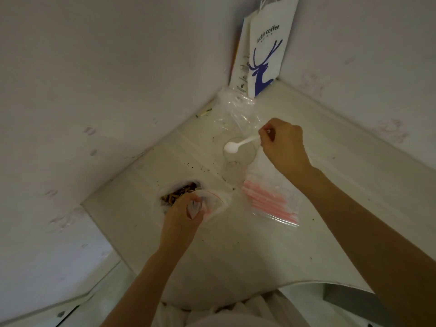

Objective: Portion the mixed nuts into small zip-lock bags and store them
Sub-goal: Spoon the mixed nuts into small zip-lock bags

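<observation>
Right hand (282,142) holds spoon (238,143) — apparently over cup (239,159).

White corner table (236,256), smudged walls (94,79)

Mixed nuts (179,194) lie heaped, seemingly in clear plastic, beside pink-striped zip-lock bags (271,201).

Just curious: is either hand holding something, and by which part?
Right hand pinches a white plastic spoon by its handle end. Left hand grips a small zip-lock bag near its opening.
</observation>
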